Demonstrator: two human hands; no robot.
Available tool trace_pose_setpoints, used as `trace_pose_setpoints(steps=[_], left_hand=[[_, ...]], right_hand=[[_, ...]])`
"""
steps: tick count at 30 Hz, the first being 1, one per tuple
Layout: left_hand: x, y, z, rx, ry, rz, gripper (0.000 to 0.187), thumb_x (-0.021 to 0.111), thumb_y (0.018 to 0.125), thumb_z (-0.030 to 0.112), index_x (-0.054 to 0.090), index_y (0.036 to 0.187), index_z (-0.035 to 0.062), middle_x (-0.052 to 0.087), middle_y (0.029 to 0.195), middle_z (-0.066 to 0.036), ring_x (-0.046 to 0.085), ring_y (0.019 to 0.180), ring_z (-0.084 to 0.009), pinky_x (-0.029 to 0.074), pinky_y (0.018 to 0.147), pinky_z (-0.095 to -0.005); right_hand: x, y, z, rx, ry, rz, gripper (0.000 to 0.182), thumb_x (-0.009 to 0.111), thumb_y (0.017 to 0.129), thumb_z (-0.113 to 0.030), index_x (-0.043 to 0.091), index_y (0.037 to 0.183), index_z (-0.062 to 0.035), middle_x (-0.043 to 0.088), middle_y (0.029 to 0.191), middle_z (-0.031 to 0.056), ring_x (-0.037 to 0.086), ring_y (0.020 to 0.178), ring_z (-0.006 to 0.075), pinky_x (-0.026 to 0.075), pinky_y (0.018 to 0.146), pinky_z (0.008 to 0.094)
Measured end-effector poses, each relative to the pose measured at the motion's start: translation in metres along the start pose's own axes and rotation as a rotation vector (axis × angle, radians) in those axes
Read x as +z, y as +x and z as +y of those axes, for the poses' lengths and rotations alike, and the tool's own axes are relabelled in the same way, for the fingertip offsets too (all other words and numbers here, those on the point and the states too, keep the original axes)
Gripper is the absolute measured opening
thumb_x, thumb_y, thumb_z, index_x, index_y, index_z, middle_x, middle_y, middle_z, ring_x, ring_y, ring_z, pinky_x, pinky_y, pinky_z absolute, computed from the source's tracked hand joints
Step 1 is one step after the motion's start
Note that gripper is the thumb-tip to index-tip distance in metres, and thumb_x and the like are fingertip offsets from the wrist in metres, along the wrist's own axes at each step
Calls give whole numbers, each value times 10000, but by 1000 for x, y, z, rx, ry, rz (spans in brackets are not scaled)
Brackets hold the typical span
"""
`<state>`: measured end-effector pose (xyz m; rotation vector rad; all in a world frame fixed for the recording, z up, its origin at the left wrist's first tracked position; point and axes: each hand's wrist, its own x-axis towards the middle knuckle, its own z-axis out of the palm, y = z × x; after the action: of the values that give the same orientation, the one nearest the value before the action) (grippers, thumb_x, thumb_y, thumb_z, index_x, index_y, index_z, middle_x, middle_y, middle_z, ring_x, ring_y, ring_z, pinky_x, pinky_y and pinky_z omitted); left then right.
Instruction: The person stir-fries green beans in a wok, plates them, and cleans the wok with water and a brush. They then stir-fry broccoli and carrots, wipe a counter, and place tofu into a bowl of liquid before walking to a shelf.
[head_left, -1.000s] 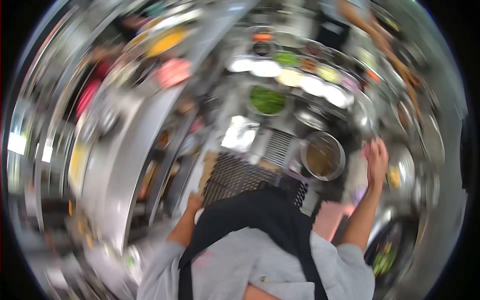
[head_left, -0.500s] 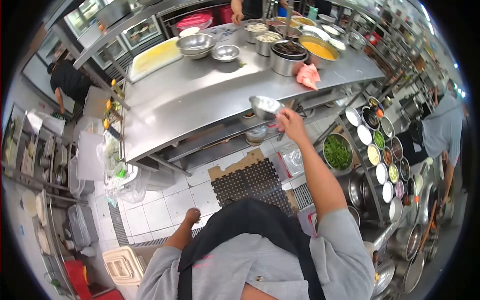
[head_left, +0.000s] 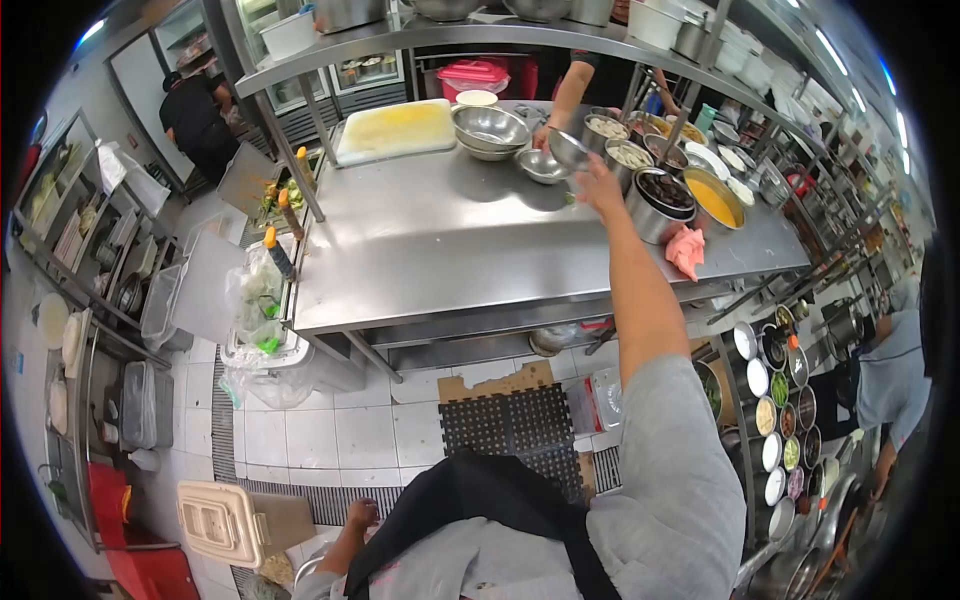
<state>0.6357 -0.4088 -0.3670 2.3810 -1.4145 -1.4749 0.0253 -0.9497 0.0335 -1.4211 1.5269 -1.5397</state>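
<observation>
My right hand [head_left: 600,188] reaches over the steel counter [head_left: 430,235], closed on the rim of a small metal bowl [head_left: 570,150]. The bowl is tilted, held above and beside another small metal bowl [head_left: 545,170] on the counter. A co-worker's hand [head_left: 543,136] is close to both bowls from the far side. Larger nested metal bowls [head_left: 490,128] stand just left. Right of my hand are a pot of dark food [head_left: 665,190] and a pink cloth [head_left: 686,250]. My left hand [head_left: 362,513] hangs low by my side, fingers curled, nothing visible in it.
A stained cutting board [head_left: 395,130] lies at the counter's far left. An overhead shelf [head_left: 480,32] spans above. A pot of orange liquid [head_left: 714,196] stands back right. At right is a rack of ingredient containers [head_left: 765,415]. A perforated black mat [head_left: 510,420] covers floor tiles.
My right hand has carried the metal bowl forward over the counter to the other small bowl. I have moved nearer the counter. The co-worker's hand now reaches in by the bowls.
</observation>
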Motion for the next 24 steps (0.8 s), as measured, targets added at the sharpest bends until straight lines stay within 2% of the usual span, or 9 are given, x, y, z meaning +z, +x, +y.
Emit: trace_pose_setpoints(steps=[5, 7, 8, 11, 13, 14, 17, 21, 24], left_hand=[[-15, -32, 54, -48, -257, 62, 249, 628, 874, 134, 652, 1094, 18, 670, 740, -150, 676, 617, -243, 566, 521, -368], [-17, -14, 63, 47, -70, 96, 342, 663, 854, 193, 635, 1144, 13, 687, 851, -183, 684, 767, -309, 564, 674, -417], [-9, 11, 48, 112, 79, 136, 420, 688, 840, 239, 620, 1188, 14, 696, 938, -206, 684, 878, -357, 556, 786, -449], [-61, 16, 205, 585, -68, 294, 576, 687, 866, 287, 503, 1341, 18, 609, 1211, -247, 584, 1126, -401, 456, 978, -445], [-116, -13, 347, 905, -109, 432, 595, 691, 871, 174, 449, 1390, 13, 527, 1318, -246, 471, 1261, -412, 396, 1050, -425], [-133, -22, 398, 975, -82, 517, 596, 689, 875, 175, 442, 1391, 12, 502, 1346, -239, 445, 1285, -410, 385, 1061, -426], [-139, -29, 478, 1079, -117, 739, 532, 667, 891, 159, 473, 1365, 14, 508, 1343, -236, 476, 1258, -407, 394, 1054, -424], [-92, -16, 459, 982, -204, 682, 316, 643, 891, 123, 592, 1174, -9, 601, 1200, -208, 558, 1139, -391, 449, 984, -425], [-16, 17, 363, 727, -139, 511, 201, 644, 864, 93, 632, 1039, -7, 645, 1080, -205, 590, 1040, -397, 481, 916, -440]], right_hand=[[30, -109, 10, -93, -76, -467, 318, 571, 913, -138, 627, 1211, -42, 675, 903, 57, 648, 738, 133, 541, 569, 294], [33, -197, 7, 128, -38, -570, 292, 654, 882, -147, 683, 1162, -68, 690, 874, 47, 659, 723, 126, 540, 569, 274], [27, -234, -9, 293, -182, -718, 329, 693, 874, -201, 677, 1166, -50, 714, 974, 110, 697, 867, 219, 567, 717, 334], [-1, -224, 26, -232, -563, -466, 602, 743, 838, -321, 557, 1334, -35, 628, 1240, 211, 595, 1171, 352, 471, 983, 441], [-9, -149, 4, -569, -666, -132, 915, 762, 796, -416, 314, 1504, -46, 375, 1490, 261, 328, 1396, 431, 270, 1127, 525], [-15, -105, -9, -568, -795, -100, 1094, 761, 758, -495, 140, 1557, -81, 179, 1579, 251, 203, 1445, 444, 235, 1124, 563], [-24, 13, -49, -695, -967, 133, 1128, 740, 740, -564, 118, 1561, -105, 180, 1592, 206, 200, 1450, 430, 248, 1097, 613], [-22, 88, -53, -807, -1018, 265, 979, 737, 777, -517, 257, 1531, -117, 313, 1536, 222, 305, 1418, 400, 306, 1089, 571], [3, 35, -26, -641, -587, -311, 459, 588, 930, -327, 571, 1301, -58, 607, 1253, 200, 562, 1208, 330, 431, 1006, 380]])
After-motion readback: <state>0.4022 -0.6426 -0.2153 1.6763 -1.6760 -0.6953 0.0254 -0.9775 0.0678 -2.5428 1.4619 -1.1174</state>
